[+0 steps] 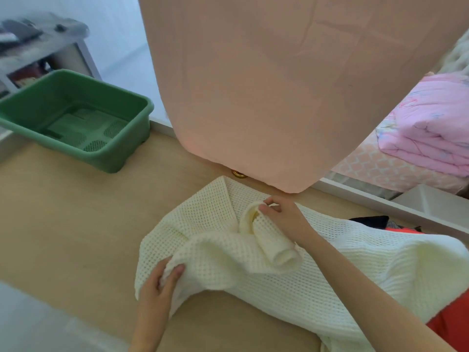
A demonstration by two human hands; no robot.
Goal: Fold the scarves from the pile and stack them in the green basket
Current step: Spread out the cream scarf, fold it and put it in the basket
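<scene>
Item: cream knitted scarf (253, 288), lying rumpled on the tan table (63, 224), its long axis running from the middle of the table out to the near right, where it drapes over the pile (451, 323) of orange and dark cloths. Left hand (162, 283): fingers curled round the scarf's near left edge, holding a bunch of it. Right hand (281, 214): thumb and fingers pinching a rolled end at the far side. Green basket (142, 102): far left, well apart from the scarf, nearer the left hand; no folded scarf shows in it. Bare tabletop lies between scarf and basket, likely room to spread and fold leftward. A hanging peach cloth (279, 85) crowds the far edge; a folded pink quilt (431, 128) sits far right.
</scene>
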